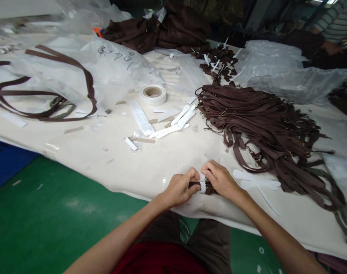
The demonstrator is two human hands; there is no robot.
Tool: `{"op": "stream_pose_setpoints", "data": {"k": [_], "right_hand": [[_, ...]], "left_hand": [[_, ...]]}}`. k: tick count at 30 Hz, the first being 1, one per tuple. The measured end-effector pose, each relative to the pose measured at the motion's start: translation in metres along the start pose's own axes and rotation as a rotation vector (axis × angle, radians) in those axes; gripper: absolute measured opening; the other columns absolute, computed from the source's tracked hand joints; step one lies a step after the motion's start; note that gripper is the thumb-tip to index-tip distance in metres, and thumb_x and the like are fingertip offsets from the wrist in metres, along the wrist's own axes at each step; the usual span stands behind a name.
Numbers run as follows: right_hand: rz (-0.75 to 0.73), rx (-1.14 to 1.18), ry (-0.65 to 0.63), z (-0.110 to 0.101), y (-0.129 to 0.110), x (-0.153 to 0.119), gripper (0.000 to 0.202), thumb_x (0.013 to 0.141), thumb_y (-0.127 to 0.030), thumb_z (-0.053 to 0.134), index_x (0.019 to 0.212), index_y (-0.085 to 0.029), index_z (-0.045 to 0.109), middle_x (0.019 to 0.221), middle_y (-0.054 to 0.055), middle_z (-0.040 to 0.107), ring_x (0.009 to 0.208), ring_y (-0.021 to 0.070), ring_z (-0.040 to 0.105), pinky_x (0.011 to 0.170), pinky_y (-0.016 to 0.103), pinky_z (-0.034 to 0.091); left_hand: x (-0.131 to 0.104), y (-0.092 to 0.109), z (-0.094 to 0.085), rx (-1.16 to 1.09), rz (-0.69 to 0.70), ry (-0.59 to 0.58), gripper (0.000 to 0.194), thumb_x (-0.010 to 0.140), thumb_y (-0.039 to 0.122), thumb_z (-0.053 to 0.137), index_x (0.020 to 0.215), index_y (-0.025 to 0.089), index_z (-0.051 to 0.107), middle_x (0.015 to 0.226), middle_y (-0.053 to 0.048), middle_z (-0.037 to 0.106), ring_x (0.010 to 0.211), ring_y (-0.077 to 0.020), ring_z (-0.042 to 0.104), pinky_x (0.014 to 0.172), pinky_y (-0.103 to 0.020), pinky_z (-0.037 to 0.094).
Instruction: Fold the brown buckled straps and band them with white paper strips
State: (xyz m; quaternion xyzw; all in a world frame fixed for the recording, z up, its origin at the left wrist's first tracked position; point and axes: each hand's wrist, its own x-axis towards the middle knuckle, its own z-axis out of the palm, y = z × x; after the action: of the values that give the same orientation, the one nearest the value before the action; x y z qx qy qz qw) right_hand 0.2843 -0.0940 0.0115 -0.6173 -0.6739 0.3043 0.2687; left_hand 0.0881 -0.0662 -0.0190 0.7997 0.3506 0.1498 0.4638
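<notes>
At the far left of the cream table [110,160], loose brown straps [47,102] are lying in long loops partly over a clear plastic bag [116,64]. Further in, a roll of white tape [152,94] is sitting flat, and just right of it a few white plastic strips [176,123] are lying scattered.

At the near edge of the table the person's left hand [179,188] is closing its fingers around the left end of a small folded strap bundle [203,186], brown with a white band around its middle. The right hand [221,179] is gripping the other end, fingers curled down over it, so both hands are shut on the same piece and almost touching each other. The bundle is lying between them with its long axis running left to right, across the person's body, and neither hand is nearer than the other.

Just right of the right hand, white paper strips [256,182] are lying flat. Beyond them a big heap of brown straps [270,129] is spreading toward the far right, closer to the right hand than the left.
</notes>
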Motion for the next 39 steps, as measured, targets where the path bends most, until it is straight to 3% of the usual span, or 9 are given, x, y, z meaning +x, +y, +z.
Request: {"op": "stream_pose_setpoints", "data": {"k": [3, 9, 14, 20, 24, 28, 31, 33, 39], "right_hand": [[0.037, 0.045, 0.204, 0.011, 0.009, 0.014, 0.017, 0.090, -0.033, 0.047, 0.079, -0.022, 0.054, 0.078, 0.003, 0.060, 0.077, 0.0177, 0.056, 0.075, 0.029, 0.044], [0.348, 0.398, 0.024, 0.033, 0.025, 0.022, 0.024, 0.088, -0.046, 0.048, 0.083, -0.023, 0.052, 0.057, -0.006, 0.051, 0.046, 0.0120, 0.046, 0.047, 0.023, 0.037], [0.347, 0.417, 0.094, 0.040, 0.028, 0.022, 0.024, 0.089, -0.047, 0.048, 0.084, -0.023, 0.050, 0.058, -0.006, 0.052, 0.046, 0.0110, 0.046, 0.044, 0.022, 0.035], [0.340, 0.370, 0.223, 0.054, 0.029, 0.024, 0.028, 0.090, -0.048, 0.043, 0.080, -0.023, 0.049, 0.058, -0.005, 0.048, 0.050, 0.0124, 0.046, 0.045, 0.023, 0.034], [0.321, 0.400, 0.326, 0.063, 0.034, 0.026, 0.031, 0.088, -0.051, 0.047, 0.075, -0.023, 0.049, 0.058, -0.005, 0.047, 0.053, 0.0127, 0.046, 0.049, 0.023, 0.037], [0.311, 0.526, 0.246, 0.059, 0.034, 0.031, 0.032, 0.083, -0.053, 0.049, 0.074, -0.022, 0.048, 0.053, -0.007, 0.044, 0.043, 0.0100, 0.042, 0.041, 0.021, 0.033], [0.295, 0.533, 0.237, 0.021, 0.015, 0.058, 0.032, 0.080, -0.053, 0.052, 0.072, -0.022, 0.048, 0.040, -0.009, 0.043, 0.032, 0.0084, 0.037, 0.034, 0.018, 0.026], [0.204, 0.508, 0.369, -0.032, -0.013, 0.089, 0.031, 0.076, -0.050, 0.060, 0.070, -0.022, 0.048, 0.036, -0.008, 0.045, 0.027, 0.0088, 0.037, 0.029, 0.018, 0.023], [-0.115, 0.581, 0.986, -0.226, -0.113, 0.145, 0.003, 0.095, -0.027, 0.045, 0.095, -0.024, 0.045, 0.078, -0.005, 0.067, 0.059, 0.0061, 0.064, 0.053, 0.015, 0.050]], "left_hand": [[0.000, 0.003, -0.003, -0.007, -0.016, -0.030, 0.016, 0.087, 0.027, 0.055, 0.103, 0.026, 0.052, 0.082, 0.006, 0.074, 0.070, -0.0160, 0.066, 0.068, -0.024, 0.045], [0.000, 0.004, -0.007, -0.045, 0.017, -0.104, 0.031, 0.090, 0.023, 0.052, 0.119, 0.027, 0.061, 0.100, 0.002, 0.077, 0.085, -0.0149, 0.070, 0.077, -0.020, 0.047], [-0.001, 0.003, -0.007, 0.019, 0.005, -0.091, 0.033, 0.088, 0.020, 0.049, 0.113, 0.026, 0.069, 0.084, 0.002, 0.076, 0.069, -0.0135, 0.067, 0.072, -0.019, 0.047], [-0.004, 0.000, -0.003, 0.039, 0.180, -0.083, 0.035, 0.089, 0.014, 0.041, 0.108, 0.026, 0.067, 0.091, -0.001, 0.075, 0.083, -0.0162, 0.070, 0.078, -0.020, 0.048], [-0.003, -0.002, 0.000, 0.004, 0.252, -0.029, 0.027, 0.094, 0.024, 0.043, 0.101, 0.026, 0.069, 0.088, -0.003, 0.074, 0.082, -0.0184, 0.070, 0.080, -0.023, 0.050], [-0.005, -0.012, 0.001, -0.198, 0.249, 0.131, 0.030, 0.094, 0.042, 0.052, 0.111, 0.027, 0.072, 0.102, -0.005, 0.075, 0.095, -0.0218, 0.069, 0.089, -0.028, 0.052], [-0.004, -0.023, 0.003, -0.423, 0.101, 0.459, 0.042, 0.094, 0.049, 0.050, 0.126, 0.028, 0.066, 0.129, -0.007, 0.066, 0.124, -0.0265, 0.058, 0.108, -0.038, 0.045], [-0.003, -0.029, 0.003, -0.527, 0.003, 0.580, 0.042, 0.095, 0.050, 0.048, 0.125, 0.028, 0.066, 0.137, -0.007, 0.062, 0.132, -0.0274, 0.051, 0.116, -0.043, 0.037], [-0.003, -0.027, 0.001, -0.498, 0.016, 0.512, 0.038, 0.091, 0.051, 0.055, 0.108, 0.023, 0.074, 0.124, -0.010, 0.068, 0.125, -0.0291, 0.057, 0.114, -0.048, 0.039]]}}
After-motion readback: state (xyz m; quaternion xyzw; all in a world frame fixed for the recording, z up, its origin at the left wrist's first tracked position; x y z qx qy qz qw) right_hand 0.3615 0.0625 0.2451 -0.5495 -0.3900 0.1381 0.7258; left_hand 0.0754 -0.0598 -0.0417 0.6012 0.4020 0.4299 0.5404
